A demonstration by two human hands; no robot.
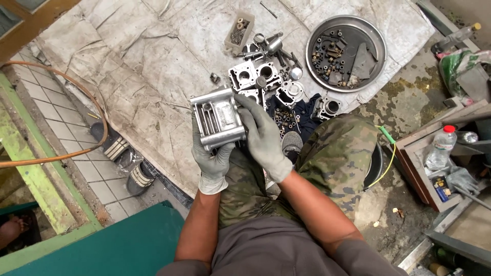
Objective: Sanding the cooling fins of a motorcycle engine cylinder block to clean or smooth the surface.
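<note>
Both my hands wear grey gloves and hold a silver metal engine part [217,117] above my lap. My left hand [210,161] grips it from below. My right hand [263,135] clasps its right side with the fingers laid over the top. Just beyond it, on a grubby cloth sheet [148,61], lie several similar metal engine blocks [254,76] and small fittings.
A round metal tray [376,59] of small parts sits at the upper right. A small box of bolts [239,31] lies behind the blocks. An orange hose [97,102] curves at the left, near two sandals [123,153]. A plastic bottle [441,148] stands in a wooden box at right.
</note>
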